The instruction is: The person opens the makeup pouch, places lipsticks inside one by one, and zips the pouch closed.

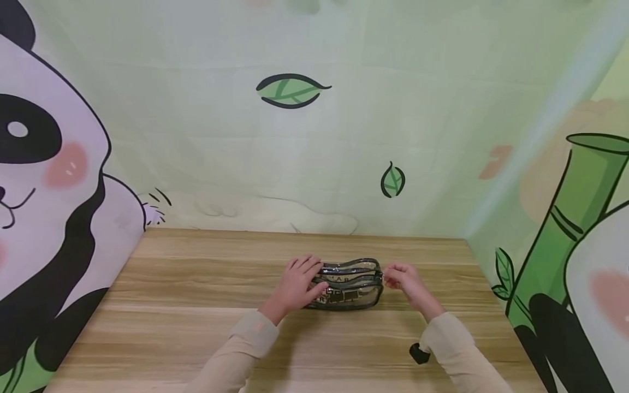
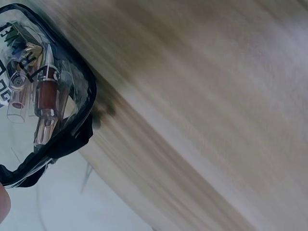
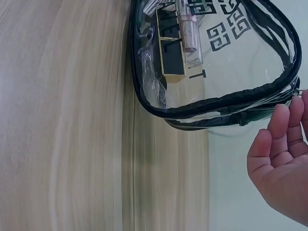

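A clear cosmetic pouch [image 1: 351, 297] with black trim and dark lettering lies on the wooden table. My left hand [image 1: 295, 286] rests on its left end, fingers and thumb fairly straight. At the right end, my right hand [image 1: 405, 281] pinches the small zipper pull [image 3: 300, 91] by the corner; the pull is partly hidden by the fingertips. Through the plastic show lip-gloss tubes [image 2: 47, 94] and a black case with gold edges [image 3: 172, 60]. In the left wrist view only one fingertip [image 2: 4, 204] shows, beside the pouch's trim.
The wooden table [image 1: 196, 311] runs back to a pale green cloth backdrop [image 1: 196, 136] printed with pandas, leaves and bamboo. A small black object [image 1: 419, 353] sits by the right sleeve cuff.
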Tool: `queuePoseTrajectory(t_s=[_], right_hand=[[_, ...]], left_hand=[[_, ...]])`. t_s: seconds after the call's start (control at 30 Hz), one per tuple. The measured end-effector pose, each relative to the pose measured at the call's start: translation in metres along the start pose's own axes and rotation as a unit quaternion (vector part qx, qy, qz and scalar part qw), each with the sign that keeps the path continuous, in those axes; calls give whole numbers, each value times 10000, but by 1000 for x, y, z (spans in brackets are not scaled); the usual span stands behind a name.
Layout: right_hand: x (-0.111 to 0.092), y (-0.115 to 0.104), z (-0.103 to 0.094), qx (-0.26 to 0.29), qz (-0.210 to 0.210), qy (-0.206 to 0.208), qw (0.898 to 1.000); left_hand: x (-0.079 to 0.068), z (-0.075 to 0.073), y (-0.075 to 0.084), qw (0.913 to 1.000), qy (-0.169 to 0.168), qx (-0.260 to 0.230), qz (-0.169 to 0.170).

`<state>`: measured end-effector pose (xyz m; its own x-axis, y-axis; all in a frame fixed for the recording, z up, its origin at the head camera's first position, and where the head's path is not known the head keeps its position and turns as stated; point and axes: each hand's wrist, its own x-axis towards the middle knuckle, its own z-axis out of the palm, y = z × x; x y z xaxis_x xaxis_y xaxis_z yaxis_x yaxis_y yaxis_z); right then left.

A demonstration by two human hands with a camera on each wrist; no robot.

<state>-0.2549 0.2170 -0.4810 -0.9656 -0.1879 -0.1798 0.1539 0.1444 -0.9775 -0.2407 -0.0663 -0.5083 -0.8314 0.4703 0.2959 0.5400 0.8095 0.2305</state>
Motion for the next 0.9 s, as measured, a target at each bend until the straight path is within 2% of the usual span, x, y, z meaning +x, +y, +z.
queuePoseTrajectory(t_s=[0.2, 0.37, 0.63, 0.9], right_hand=[[-4, 1, -1, -320, 15, 43, 9995], [-4, 0, -5, -804, 47, 159, 9966], [-4, -5, -6, -1122, 81, 206, 9934], [-4, -6, -2, -959, 90, 262, 9950]], left_hand=[[-2, 3, 3, 9974, 427, -441, -382], [-1, 2, 9, 9941, 492, -680, -690], [-1, 3, 10, 9967, 541, -341, -506], [-2, 1, 10, 9976, 215, -314, -574]])
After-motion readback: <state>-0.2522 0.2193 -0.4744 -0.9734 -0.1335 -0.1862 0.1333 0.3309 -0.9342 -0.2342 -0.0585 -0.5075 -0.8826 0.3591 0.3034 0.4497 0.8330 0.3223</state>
